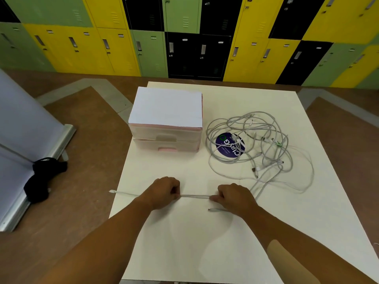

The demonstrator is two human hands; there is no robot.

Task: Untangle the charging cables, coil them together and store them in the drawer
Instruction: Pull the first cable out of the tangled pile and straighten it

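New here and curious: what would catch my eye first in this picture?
The left hand and right hand pinch a white cable taut between them at the white table's front. Behind the right hand sprawls a tangle of cables over a round purple disc, beside a two-drawer unit. Yellow, green and black lockers line the back wall.

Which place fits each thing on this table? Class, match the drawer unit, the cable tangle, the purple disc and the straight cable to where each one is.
Things:
1 drawer unit
2 cable tangle
3 purple disc
4 straight cable

Places:
A pinched between the left hand and the right hand
B standing at the far left of the table
C heaped in loops on the right of the table
D lying flat, partly under loops of cable

Pairs: 1-B, 2-C, 3-D, 4-A
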